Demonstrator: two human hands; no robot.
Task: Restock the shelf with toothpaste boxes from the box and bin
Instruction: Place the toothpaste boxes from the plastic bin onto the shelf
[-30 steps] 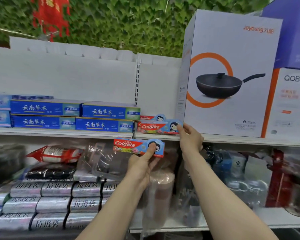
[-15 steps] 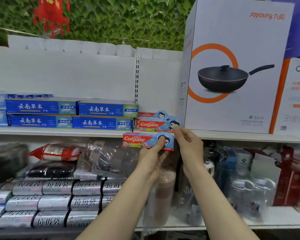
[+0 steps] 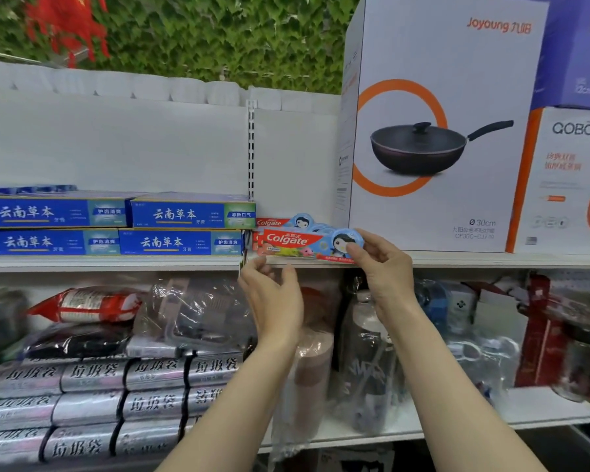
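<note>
White shelving unit (image 3: 116,262), slotted upright (image 3: 251,148) on its back panel. Green leaf wall (image 3: 201,35) above; red decoration (image 3: 65,25) top left.

Large Joyoung pan carton (image 3: 440,131) on upper right; silver bag rolls (image 3: 92,400) stacked lower left; green leaf wall (image 3: 201,32) behind; red bag (image 3: 89,304) above rolls.

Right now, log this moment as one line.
stage: shelving | right hand: pinches Colgate box on shelf | left hand: open below shelf edge
</note>
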